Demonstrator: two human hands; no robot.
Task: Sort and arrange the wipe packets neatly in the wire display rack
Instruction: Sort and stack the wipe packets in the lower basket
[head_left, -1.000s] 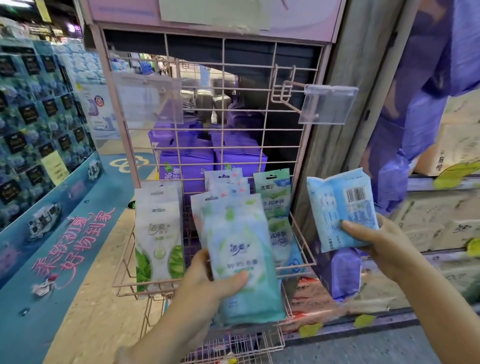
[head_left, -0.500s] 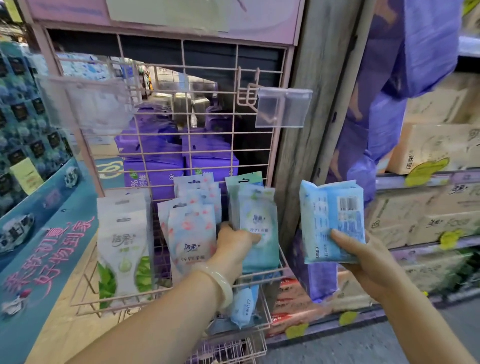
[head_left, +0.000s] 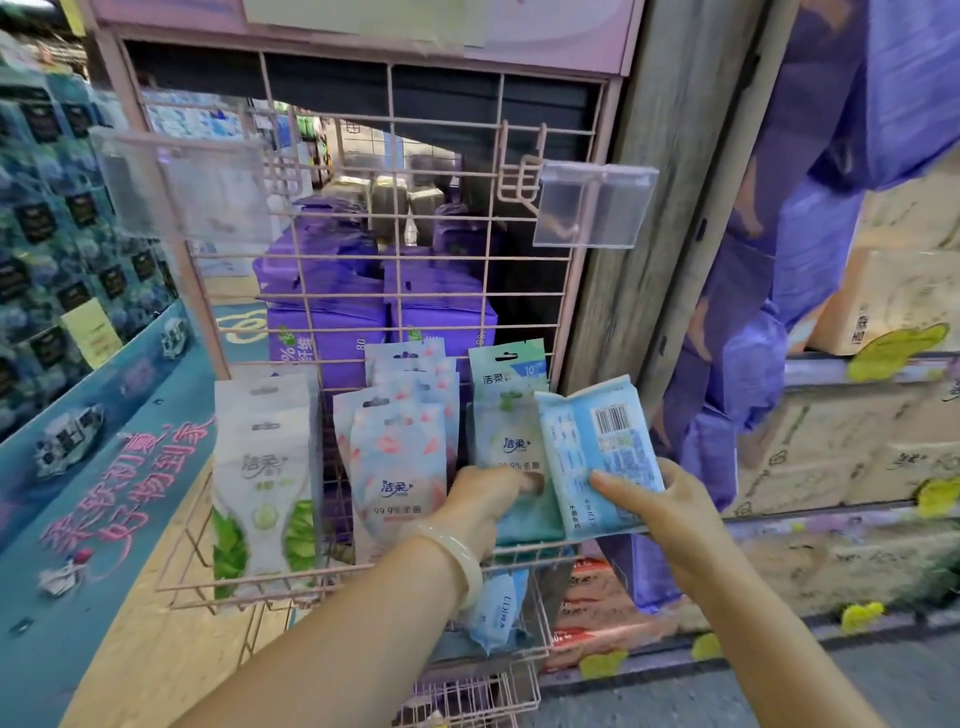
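Packets mostly stand upright in the pink wire display rack (head_left: 363, 291), grouped by design: white pouches with green leaf print (head_left: 265, 483) in the left column, pale pouches with pink petal print (head_left: 400, 457) in the middle, mint-green pouches (head_left: 511, 415) on the right. Left hand (head_left: 483, 506) reaches into the basket between the middle and right columns, fingers curled onto the front mint-green pouch, thumb on its face; looks like it's steadying that stack or pressing it back to open a slot. A pale jade-like bangle (head_left: 462, 564) sits on that wrist. Right hand (head_left: 670, 512) pinches a light blue flat wipe packet (head_left: 597, 457) by its lower edge, thumb on the face, barcode side towards us, tilted slightly and overlapping the right edge of the mint column. My read: blue one is staged for insertion at the right end, held low so the top goes in first. Its design doesn't match the mint column, so it may need its own spot. Another blue packet (head_left: 496, 608) lies in the lower wire basket, not sorted. Clear plastic price-tag holder (head_left: 592, 205) hangs on a hook above, empty of any label I can see. Purple packs (head_left: 332, 312) sit behind the grid. Risk: the mint stack could tip forward if the left hand lets go.
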